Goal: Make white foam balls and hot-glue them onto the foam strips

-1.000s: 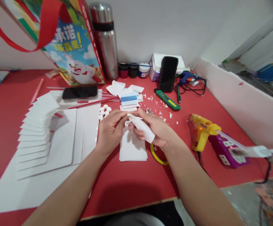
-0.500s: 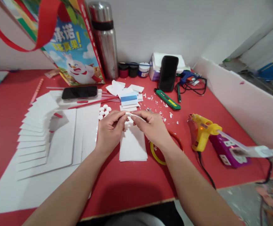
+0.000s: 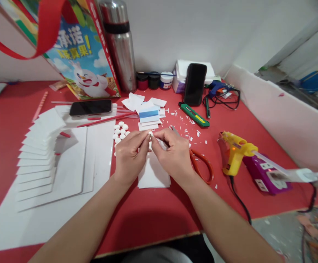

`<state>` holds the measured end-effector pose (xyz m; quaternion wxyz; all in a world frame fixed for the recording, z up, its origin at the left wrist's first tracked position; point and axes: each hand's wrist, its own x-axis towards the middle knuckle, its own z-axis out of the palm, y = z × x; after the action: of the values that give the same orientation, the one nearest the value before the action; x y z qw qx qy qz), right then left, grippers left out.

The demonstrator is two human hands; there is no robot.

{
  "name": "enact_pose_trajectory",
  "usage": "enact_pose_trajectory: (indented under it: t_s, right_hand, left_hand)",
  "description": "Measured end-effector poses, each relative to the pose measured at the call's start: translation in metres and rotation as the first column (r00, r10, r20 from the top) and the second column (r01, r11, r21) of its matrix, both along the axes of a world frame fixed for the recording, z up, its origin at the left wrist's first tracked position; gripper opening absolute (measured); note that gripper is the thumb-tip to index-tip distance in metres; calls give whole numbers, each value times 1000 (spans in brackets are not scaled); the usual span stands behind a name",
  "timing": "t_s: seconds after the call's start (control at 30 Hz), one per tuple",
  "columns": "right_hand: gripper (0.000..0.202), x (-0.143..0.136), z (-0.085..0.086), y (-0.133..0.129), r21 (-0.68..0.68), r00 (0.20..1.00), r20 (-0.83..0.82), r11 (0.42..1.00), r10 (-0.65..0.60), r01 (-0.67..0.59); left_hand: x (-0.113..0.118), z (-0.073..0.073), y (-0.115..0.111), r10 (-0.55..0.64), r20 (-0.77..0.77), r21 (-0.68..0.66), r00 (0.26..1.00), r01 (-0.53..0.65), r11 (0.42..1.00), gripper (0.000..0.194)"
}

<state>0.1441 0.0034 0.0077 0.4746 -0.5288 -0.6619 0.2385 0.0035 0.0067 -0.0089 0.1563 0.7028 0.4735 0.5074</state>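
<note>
My left hand [image 3: 131,155] and my right hand [image 3: 172,151] meet at the middle of the table, fingertips pinched together. Between the thumbs and forefingers is a small white piece [image 3: 150,134], mostly covered by the fingers; its material is unclear. Under the hands lies a stack of white rectangular sheets [image 3: 153,175]. Several small rounded white pieces [image 3: 121,130] sit just left of my fingers. Scissors with an orange handle [image 3: 202,166] lie beside my right wrist, partly hidden by the hand.
Overlapping white cards [image 3: 35,164] fan out at left. Behind are a black phone [image 3: 91,107], white scraps [image 3: 149,113], a green cutter [image 3: 194,115], a standing phone [image 3: 195,84], a steel flask [image 3: 120,51] and paint jars [image 3: 153,80]. A yellow glue gun [image 3: 237,151] rests at right.
The white piece looks shorter between the fingers, where a longer strip showed before. My right hand has drawn in and turned, covering the scissors' yellow loop. More rounded white pieces show at left.
</note>
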Motion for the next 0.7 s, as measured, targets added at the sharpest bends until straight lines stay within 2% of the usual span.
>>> enact_pose_trajectory:
  t_s: [0.13,0.27,0.37,0.43,0.57,0.7]
  right_hand:
    - [11,5,2,2,-27,997,-82,1000,1,-3]
    - [10,10,5,5,-44,987,-148,996,69,-77]
    - [10,13,7,7,-44,978,-168,990,123,-132]
    - [13,14,8,8,-37,975,-162,986,155,-163]
    - [15,14,6,8,-31,970,-148,979,194,-201]
    - [14,12,2,8,-38,975,-146,984,168,-175]
  left_hand:
    - [0,-2,0,-75,35,-26,997,76,997,26]
    - [-2,-1,2,-109,263,-131,959,148,980,20]
    - [-5,3,5,-93,425,-278,900,228,933,17]
    - [-8,5,7,-84,481,-343,872,276,898,16]
    - [-12,4,11,-87,519,-368,850,315,875,13]
    - [-12,1,9,-122,432,-325,893,281,903,16]
